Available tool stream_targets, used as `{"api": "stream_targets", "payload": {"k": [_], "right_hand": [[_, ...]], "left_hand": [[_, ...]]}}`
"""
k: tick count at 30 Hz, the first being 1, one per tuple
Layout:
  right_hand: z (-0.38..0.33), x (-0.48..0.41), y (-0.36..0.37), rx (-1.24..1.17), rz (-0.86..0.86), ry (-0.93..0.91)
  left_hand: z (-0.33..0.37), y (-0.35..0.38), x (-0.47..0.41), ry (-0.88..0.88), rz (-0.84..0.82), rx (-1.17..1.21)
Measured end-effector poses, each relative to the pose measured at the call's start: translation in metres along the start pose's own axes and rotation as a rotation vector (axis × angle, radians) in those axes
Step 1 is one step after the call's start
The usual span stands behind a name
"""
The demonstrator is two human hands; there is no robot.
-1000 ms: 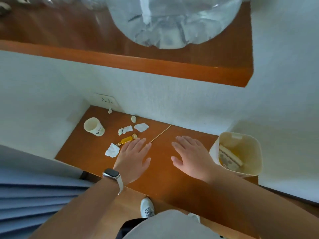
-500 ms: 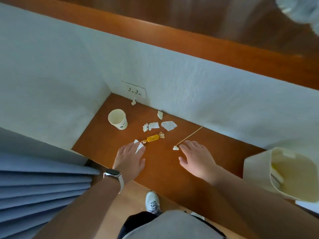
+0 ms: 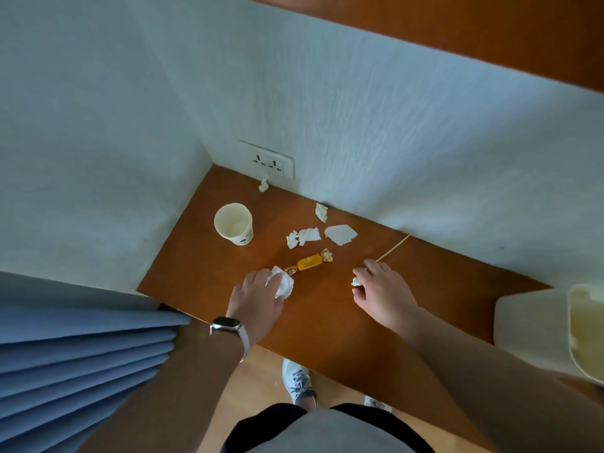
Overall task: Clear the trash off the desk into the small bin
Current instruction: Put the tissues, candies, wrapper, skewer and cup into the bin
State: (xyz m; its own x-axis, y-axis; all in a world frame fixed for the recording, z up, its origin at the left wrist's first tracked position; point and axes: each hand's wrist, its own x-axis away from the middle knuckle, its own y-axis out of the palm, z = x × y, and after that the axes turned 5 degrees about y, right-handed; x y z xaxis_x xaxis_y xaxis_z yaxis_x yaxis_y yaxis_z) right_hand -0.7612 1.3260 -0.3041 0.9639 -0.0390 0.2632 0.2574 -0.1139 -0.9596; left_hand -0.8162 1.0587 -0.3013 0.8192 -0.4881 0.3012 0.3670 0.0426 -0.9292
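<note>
On the brown desk (image 3: 327, 308) my left hand (image 3: 258, 299) closes its fingers around a crumpled white tissue (image 3: 282, 284). My right hand (image 3: 382, 292) pinches a small white paper scrap (image 3: 356, 282) between thumb and fingers. Between the hands lies a yellow candy wrapper (image 3: 309, 262) with gold twisted ends. Behind it are torn white paper pieces (image 3: 340, 234), a paper cup (image 3: 234, 223) standing upright, and a thin wooden stick (image 3: 394, 247). The small cream bin (image 3: 536, 331) stands at the desk's right end.
A white wall with a socket plate (image 3: 267, 161) bounds the desk at the back and left; one more paper bit (image 3: 263, 185) lies under the socket. A wooden shelf (image 3: 490, 34) hangs overhead. Blue pleated curtain (image 3: 81, 361) hangs at the left. My shoes (image 3: 299, 384) stand on the floor below.
The view swung left, sending the bin to the right edge. My left hand closed onto the tissue, and my right hand drew in on the small scrap by the stick.
</note>
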Motion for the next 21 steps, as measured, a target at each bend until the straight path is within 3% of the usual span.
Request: {"api": "stream_targets", "payload": {"k": [21], "right_hand": [[0.002,0.014,0.001,-0.266,0.163,0.019]], "left_hand": [[0.005,0.004,-0.004,0.116,0.199,0.124]]}}
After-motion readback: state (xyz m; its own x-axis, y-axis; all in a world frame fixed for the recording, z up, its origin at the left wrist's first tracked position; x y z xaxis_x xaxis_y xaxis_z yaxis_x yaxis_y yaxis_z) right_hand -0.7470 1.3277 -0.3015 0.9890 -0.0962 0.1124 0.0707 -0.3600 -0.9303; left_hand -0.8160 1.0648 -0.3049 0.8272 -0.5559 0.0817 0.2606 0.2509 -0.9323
